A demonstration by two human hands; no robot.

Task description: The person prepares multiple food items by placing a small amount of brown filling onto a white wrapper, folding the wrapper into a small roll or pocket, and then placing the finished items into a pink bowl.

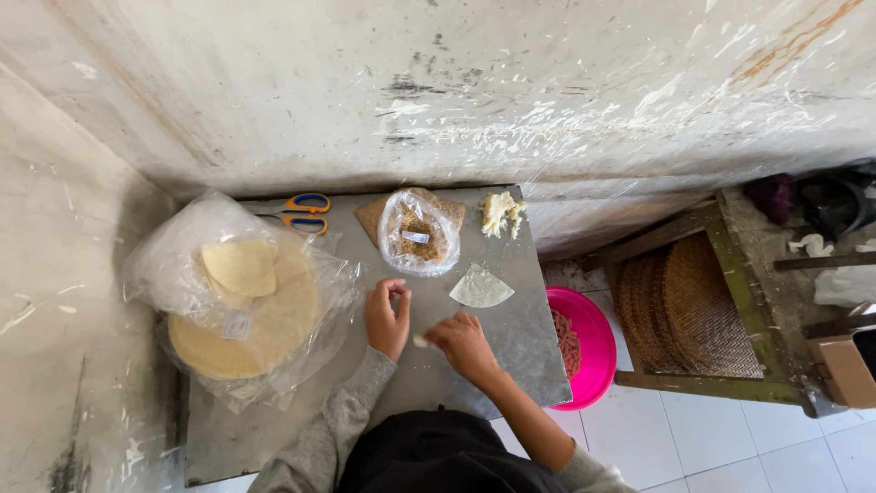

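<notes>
Fingers of my right hand (464,342) pinch a small white piece (420,340); my left hand (387,316) curls loosely, empty, just beside it.

Soft daylight, even, fairly bright; seems to come from the right, floor tiles (730,447) brightest. Left corner by wall (55,365) dimmer, w/ soft shadows. Mild glare on plastic bag (182,246). Wide-angle bending at edges. Focus sharp, no blur.
</notes>
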